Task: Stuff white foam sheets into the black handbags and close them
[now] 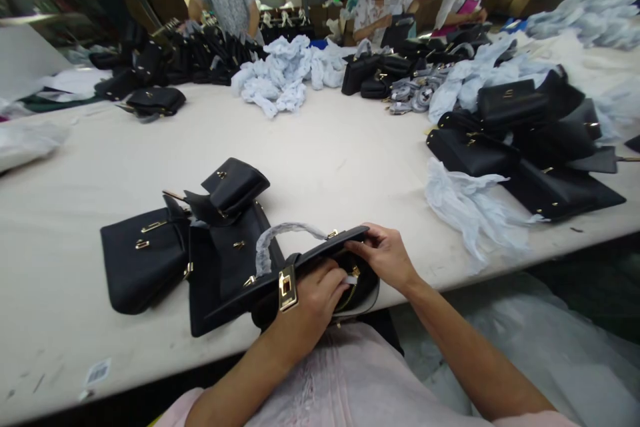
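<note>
A black handbag (320,255) with a gold clasp is tilted at the table's front edge, against my body. Its carrying handle (287,229) is wrapped in clear film. My right hand (387,255) pinches the rim at the right end, thumb and fingers closed on it. My left hand (314,300) reaches into the bag's mouth with bent fingers, close to a small white piece (351,279) and a gold zip. Its fingertips are partly hidden. Just left, several more black handbags (145,260) lie overlapping, one partly under the bag in my hands.
Black bags (530,140) are piled at the right beside crumpled pale tissue paper (465,207). More tissue (290,70) and bags lie across the table's far side. Three people work there. A barcode label (99,371) sticks to the white table (345,160) at front left.
</note>
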{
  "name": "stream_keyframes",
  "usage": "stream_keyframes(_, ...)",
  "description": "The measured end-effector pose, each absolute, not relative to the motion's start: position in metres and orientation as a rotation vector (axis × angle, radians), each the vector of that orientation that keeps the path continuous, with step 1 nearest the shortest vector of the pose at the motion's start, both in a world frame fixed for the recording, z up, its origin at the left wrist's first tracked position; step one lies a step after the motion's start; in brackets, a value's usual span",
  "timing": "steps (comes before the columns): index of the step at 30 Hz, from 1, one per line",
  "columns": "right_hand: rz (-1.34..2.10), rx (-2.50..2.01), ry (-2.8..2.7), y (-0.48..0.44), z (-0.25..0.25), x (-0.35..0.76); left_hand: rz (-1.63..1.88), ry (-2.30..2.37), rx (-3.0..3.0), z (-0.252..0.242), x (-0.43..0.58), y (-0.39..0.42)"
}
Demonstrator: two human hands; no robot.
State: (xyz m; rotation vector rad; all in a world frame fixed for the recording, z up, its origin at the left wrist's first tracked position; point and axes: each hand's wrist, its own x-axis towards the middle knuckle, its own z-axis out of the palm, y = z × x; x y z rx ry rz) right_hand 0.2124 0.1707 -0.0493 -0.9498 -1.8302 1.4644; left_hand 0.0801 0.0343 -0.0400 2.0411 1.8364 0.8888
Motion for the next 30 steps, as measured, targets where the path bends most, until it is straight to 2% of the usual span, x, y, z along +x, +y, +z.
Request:
stream_keyframes(5,1.388,-1.012,-1.688,0.161,-0.058,0.210,0.753,1.929,2.122,-0.054,0.100,0.041)
stream_keyframes(9,1.360,-1.059,-1.579,0.156,-0.065,0.203,0.619,2.198,2.006,-0.062,0.106,0.056)
stream_keyframes(12,1.319,-1.093,-1.547,0.156,-0.068,0.198,0.551,2.236,1.879,-0.063,0.103,0.068)
stream_keyframes(17,1.290,-1.146,-1.574,0.163,-0.070,0.190,0.603,2.039,1.824,-0.073,0.094,0.073)
stream_keyframes(26,1.179,-1.165,-1.651,0.171,-0.077,0.173,0.859,2.136,1.360,-0.082,0.077,0.092)
stream_keyframes(30,1.285,-1.137,-1.665,0.183,-0.075,0.172,0.998,1.930,1.268,-0.073,0.072,0.085)
